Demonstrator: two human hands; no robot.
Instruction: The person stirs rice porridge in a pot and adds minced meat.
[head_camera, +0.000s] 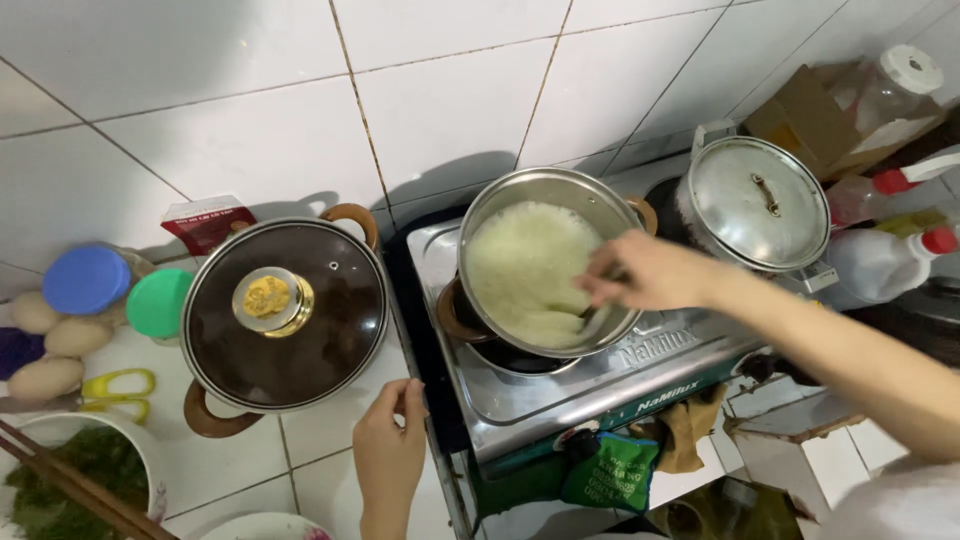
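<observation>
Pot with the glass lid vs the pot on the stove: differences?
The glass-lidded pot is covered; the pot on the stove is open, showing white rice. The lidded pot sits on the tiled counter, with the left hand near it; the open pot sits on the burner, with the right hand at its rim. Both are round, with brown side handles.

**Steel pot of white rice on the stove**

A round stainless steel pot (545, 262) sits uncovered on the gas stove's burner, tilted toward the camera. White rice (527, 268) fills it, heaped against the far-left wall. Brown side handles show at its rim.
</observation>
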